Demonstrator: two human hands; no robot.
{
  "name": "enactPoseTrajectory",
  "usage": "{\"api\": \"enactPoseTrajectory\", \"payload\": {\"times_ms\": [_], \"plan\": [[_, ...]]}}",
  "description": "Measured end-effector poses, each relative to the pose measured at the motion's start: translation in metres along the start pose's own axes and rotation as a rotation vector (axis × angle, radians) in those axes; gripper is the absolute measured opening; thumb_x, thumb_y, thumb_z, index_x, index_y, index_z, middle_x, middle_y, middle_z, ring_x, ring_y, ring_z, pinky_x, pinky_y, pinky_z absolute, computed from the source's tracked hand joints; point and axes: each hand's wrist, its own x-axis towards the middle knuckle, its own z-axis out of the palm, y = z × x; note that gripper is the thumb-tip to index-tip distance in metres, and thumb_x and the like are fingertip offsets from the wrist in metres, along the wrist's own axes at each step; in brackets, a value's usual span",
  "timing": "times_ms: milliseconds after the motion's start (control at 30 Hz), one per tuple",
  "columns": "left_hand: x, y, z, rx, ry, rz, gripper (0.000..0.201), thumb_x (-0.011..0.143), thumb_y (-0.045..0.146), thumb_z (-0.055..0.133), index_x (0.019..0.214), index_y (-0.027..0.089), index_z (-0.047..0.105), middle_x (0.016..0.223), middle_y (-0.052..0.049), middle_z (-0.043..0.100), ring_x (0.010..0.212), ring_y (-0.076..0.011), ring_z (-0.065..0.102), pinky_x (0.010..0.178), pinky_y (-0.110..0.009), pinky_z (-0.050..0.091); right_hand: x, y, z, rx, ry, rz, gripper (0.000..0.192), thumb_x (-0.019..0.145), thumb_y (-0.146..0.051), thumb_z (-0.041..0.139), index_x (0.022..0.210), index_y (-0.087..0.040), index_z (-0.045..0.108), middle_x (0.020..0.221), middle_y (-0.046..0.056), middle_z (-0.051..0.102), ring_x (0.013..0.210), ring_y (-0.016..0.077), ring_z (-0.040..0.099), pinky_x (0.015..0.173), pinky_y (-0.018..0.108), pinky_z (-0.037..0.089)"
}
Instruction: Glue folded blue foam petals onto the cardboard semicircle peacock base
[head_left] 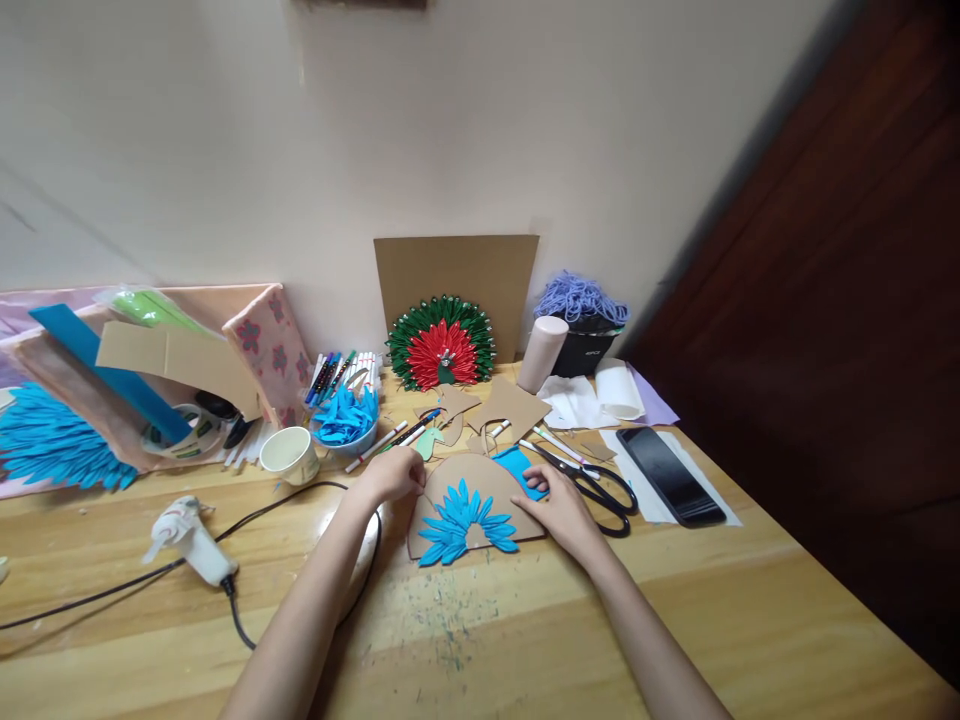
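Note:
A brown cardboard half-circle (472,478) lies flat on the wooden table (480,620), with a fan of blue paper petals (465,522) stuck along its lower middle. My left hand (394,475) rests with curled fingers on the half-circle's left edge. My right hand (559,510) lies flat on its right edge, fingers together, next to a blue paper piece (517,465). Neither hand lifts anything off the table.
Black scissors (600,488), a phone (670,475), markers (341,372), a bowl of blue petals (346,420), a paper cup (289,455), a glue gun (191,540) with cord, a finished red-green peacock fan (442,345), cardboard scraps, a yarn pot (581,320) and paper piles at left.

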Motion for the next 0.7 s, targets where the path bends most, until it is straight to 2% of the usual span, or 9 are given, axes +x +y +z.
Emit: {"api": "enactPoseTrajectory", "payload": {"times_ms": [167, 300, 433, 600, 700], "plan": [[0.007, -0.01, 0.003, -0.085, -0.047, 0.041, 0.008, 0.059, 0.017, 0.058, 0.062, 0.018, 0.065, 0.066, -0.001, 0.066, 0.062, -0.0151, 0.056, 0.054, -0.022, 0.034, -0.001, 0.003, 0.005, 0.062, -0.03, 0.029, 0.028, 0.057, -0.032, 0.069, 0.08, -0.019, 0.061, 0.065, -0.001, 0.059, 0.063, 0.0171, 0.055, 0.061, 0.029, 0.043], [0.01, -0.017, 0.005, -0.141, -0.072, 0.073, 0.009, 0.061, 0.017, 0.055, 0.065, 0.017, 0.063, 0.067, -0.001, 0.064, 0.063, -0.0149, 0.055, 0.056, -0.021, 0.035, 0.0, 0.009, 0.006, 0.123, -0.04, 0.078, 0.031, 0.056, -0.034, 0.071, 0.081, -0.017, 0.062, 0.065, 0.0, 0.061, 0.063, 0.0174, 0.057, 0.06, 0.028, 0.043], [0.01, -0.019, 0.005, -0.157, -0.065, 0.112, 0.015, 0.061, 0.024, 0.06, 0.073, 0.017, 0.064, 0.067, 0.0, 0.063, 0.062, -0.0142, 0.054, 0.055, -0.021, 0.035, 0.001, 0.007, 0.002, 0.26, -0.085, 0.132, 0.032, 0.058, -0.038, 0.07, 0.079, -0.014, 0.065, 0.065, 0.002, 0.063, 0.06, 0.0168, 0.056, 0.057, 0.028, 0.043], [0.008, -0.016, 0.001, -0.092, -0.09, 0.109, 0.011, 0.061, 0.023, 0.059, 0.068, 0.017, 0.066, 0.064, 0.0, 0.063, 0.06, -0.0137, 0.054, 0.054, -0.021, 0.034, 0.003, -0.002, -0.008, 0.353, -0.103, 0.187, 0.032, 0.064, -0.044, 0.065, 0.075, -0.014, 0.064, 0.068, 0.006, 0.068, 0.064, 0.021, 0.062, 0.058, 0.03, 0.045], [0.006, -0.012, -0.004, -0.052, -0.038, 0.08, 0.012, 0.064, 0.024, 0.057, 0.069, 0.017, 0.065, 0.068, -0.002, 0.065, 0.063, -0.0149, 0.056, 0.055, -0.021, 0.034, 0.005, -0.001, -0.014, 0.383, -0.057, 0.191, 0.034, 0.067, -0.048, 0.061, 0.076, -0.015, 0.061, 0.071, 0.007, 0.069, 0.067, 0.0235, 0.063, 0.06, 0.032, 0.046]]}}
